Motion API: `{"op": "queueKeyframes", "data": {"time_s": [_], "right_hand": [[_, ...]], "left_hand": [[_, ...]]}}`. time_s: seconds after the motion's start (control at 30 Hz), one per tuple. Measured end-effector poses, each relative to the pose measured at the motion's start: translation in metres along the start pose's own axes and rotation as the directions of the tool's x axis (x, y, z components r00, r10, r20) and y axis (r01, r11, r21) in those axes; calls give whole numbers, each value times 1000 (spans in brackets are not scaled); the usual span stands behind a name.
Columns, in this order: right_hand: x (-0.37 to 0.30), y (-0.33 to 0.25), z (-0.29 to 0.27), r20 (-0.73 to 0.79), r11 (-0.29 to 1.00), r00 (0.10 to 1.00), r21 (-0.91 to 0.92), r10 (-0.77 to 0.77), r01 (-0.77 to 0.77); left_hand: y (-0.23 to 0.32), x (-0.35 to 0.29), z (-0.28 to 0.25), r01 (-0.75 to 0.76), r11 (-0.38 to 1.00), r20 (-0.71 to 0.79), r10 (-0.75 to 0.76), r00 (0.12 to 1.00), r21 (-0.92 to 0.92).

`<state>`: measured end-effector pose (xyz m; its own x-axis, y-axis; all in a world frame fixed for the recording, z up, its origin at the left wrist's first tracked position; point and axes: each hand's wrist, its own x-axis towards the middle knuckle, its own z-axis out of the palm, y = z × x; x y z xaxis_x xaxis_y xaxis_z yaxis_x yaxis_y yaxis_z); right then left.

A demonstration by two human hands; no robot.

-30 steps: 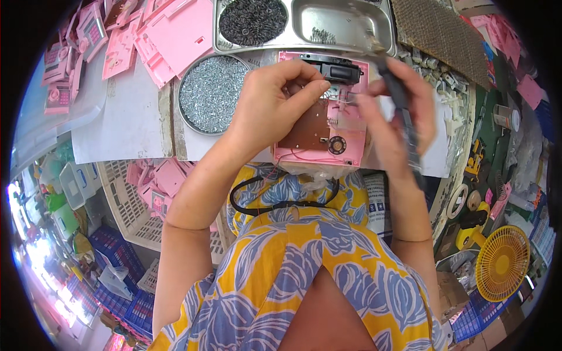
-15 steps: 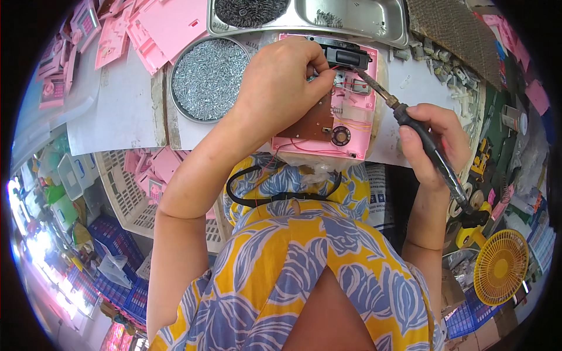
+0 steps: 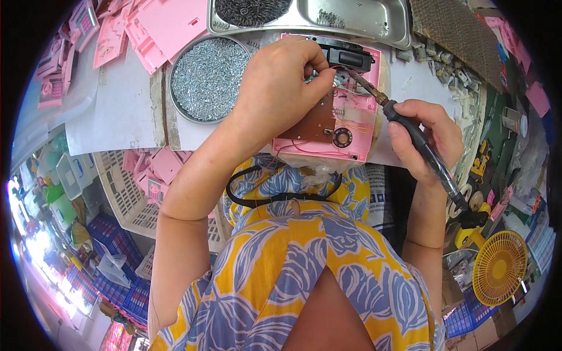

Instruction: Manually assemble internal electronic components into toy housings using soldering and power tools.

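Note:
A soldering iron (image 3: pixel 422 143) with a black handle rests in my right hand (image 3: pixel 432 134), fingers wrapped round it. Its tip reaches up and left to the black plastic part (image 3: pixel 351 58) at the top of a pink panel (image 3: pixel 364 140). My left hand (image 3: pixel 287 82) pinches a thin red wire (image 3: pixel 336 67) close to that tip. On the panel lie a brown circuit board (image 3: pixel 310 126), partly under my left hand, and a small round speaker (image 3: pixel 342 137). Thin wires cross between these parts. The exact spot where the tip touches is too small to make out.
Left of the panel stands a round tin (image 3: pixel 205 82) full of small screws. A metal tray (image 3: pixel 351 17) with dark springs lies behind. Pink plastic parts (image 3: pixel 158 29) are heaped at the far left, small metal parts (image 3: pixel 439 64) at the right. A yellow fan (image 3: pixel 499 268) stands lower right.
My right hand has moved the soldering iron slightly left and up, so its tip is nearer the wire at my left fingertips. The left hand has barely moved.

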<state>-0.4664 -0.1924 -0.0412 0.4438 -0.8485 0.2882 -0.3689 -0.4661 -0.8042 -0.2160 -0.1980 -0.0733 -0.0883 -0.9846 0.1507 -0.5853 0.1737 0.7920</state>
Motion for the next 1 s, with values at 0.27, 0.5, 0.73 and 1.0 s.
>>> {"op": "queueKeyframes", "data": {"time_s": [0.27,0.5,0.73,1.0], "right_hand": [[9,7,-3,104,950,957,-133,-271,283],[9,7,-11,116,968,966,-68,-232,241],[13,7,-14,127,975,970,-65,-205,215],[16,7,-15,154,978,970,-61,-189,200]], "left_hand": [[1,-1,2,5,1000,-23,-4,1000,9],[-2,-3,4,-61,996,-57,65,996,64],[0,-3,5,-68,996,-78,72,994,61],[2,-6,6,-86,995,-101,91,991,49]]}}
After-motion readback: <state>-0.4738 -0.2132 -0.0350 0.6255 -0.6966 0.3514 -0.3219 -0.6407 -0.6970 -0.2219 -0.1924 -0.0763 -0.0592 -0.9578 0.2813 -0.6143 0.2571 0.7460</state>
